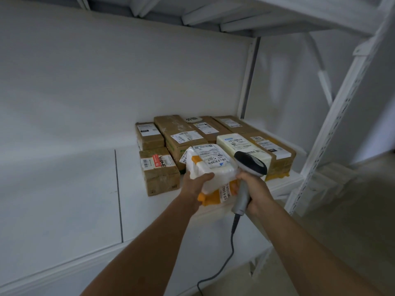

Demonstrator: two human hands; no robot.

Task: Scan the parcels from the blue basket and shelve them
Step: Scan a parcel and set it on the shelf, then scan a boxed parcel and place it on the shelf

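Note:
A white plastic-wrapped parcel (210, 167) with orange tape and a printed label sits at the front of the white shelf (85, 189). My left hand (195, 181) grips its near left corner, thumb on top. In my right hand (251, 189) is a grey corded barcode scanner (248, 176), its dark head just right of the parcel; the same hand's fingertips touch the parcel's right side. Behind the parcel, several brown cardboard boxes (178, 133) with labels lie on the shelf. The blue basket is out of view.
A pale yellow parcel (241, 146) lies on the boxes at the right. The shelf's left half (59, 178) is bare white board. A perforated white upright (333, 129) stands at the right, and another shelf (235, 16) is overhead. The scanner's cable (229, 253) hangs down.

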